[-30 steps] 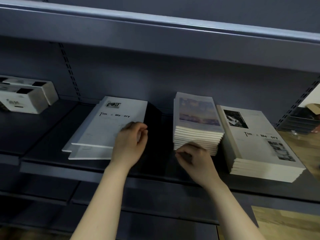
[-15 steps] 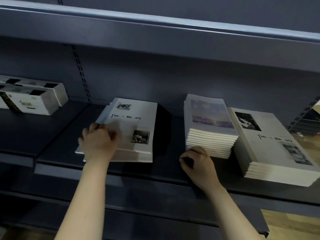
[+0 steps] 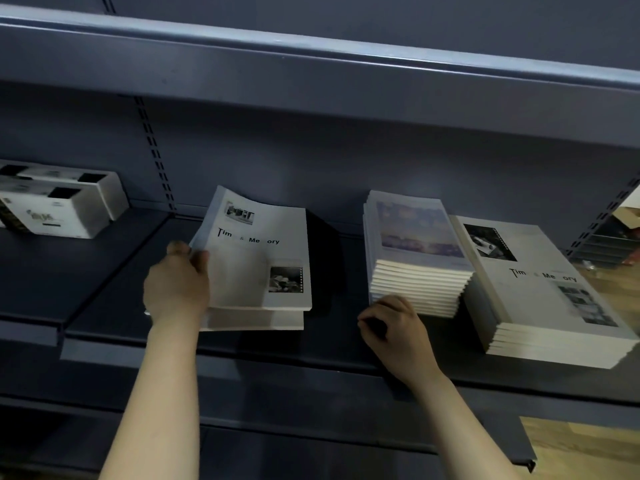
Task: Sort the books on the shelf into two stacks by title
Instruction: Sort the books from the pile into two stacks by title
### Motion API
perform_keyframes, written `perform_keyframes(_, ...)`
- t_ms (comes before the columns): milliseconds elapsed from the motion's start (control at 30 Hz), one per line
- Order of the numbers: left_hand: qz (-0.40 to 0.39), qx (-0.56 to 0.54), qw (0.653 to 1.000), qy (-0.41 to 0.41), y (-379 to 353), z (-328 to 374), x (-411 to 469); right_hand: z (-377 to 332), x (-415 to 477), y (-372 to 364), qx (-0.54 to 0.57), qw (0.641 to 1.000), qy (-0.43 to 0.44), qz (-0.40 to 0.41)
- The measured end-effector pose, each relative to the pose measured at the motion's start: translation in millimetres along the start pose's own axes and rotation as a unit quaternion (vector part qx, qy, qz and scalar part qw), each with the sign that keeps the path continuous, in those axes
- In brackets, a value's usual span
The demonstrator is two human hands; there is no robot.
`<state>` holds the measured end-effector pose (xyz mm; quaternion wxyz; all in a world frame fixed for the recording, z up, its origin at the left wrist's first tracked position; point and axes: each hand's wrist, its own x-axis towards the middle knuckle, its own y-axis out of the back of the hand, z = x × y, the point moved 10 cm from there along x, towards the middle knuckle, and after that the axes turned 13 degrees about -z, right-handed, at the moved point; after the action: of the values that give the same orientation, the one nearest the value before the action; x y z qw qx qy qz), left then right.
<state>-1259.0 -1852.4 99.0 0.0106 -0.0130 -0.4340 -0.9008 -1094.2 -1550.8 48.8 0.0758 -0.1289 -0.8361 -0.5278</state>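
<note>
- Left hand point(image 3: 176, 289): fingers were wrapped round the left edge of the top book point(image 3: 258, 261), thumb over the cover. That edge stood lifted and bowed, probably to free the copy for carrying.
- Top book: white cover, title partly legible as "Tim… & Me…ory". It sat at the left of the shelf point(image 3: 242, 344), its right side resting on the lower book point(image 3: 256, 320).
- Lower book: white, flat on the shelf, showing only its near edge.
- Right hand point(image 3: 394, 330): fingers were curled inward, knuckles against the near left corner of the middle stack point(image 3: 415, 265). Whether they pinched anything could not be told. It was likely placed there to steady that stack.
- Middle stack: tall, purple-tinted covers, right of centre, edges slightly stepped.
- Right stack point(image 3: 540, 296): white covers, close against the middle stack's right side, bearing the same title as the top book.
- Assessment: the left pair matched the right stack and apparently belonged there, with the sorting otherwise near complete.
- White boxes point(image 3: 59, 202): far left on the adjoining shelf section, well apart from the books.
</note>
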Motion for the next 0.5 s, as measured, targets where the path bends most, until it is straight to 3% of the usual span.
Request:
perform_keyframes(233, 0.068, -0.226, 0.966, -0.102, 9.5, 5.0, -28.9, 0.8, 0.9, -0.3, 0.008, 1.000, 0.002, -0.007)
perform_keyframes(500, 0.090, -0.452, 0.874, -0.154, -5.7, 31.1, -60.7, -3.8, -5.1, 11.5, 0.104, 0.994, 0.017, -0.029)
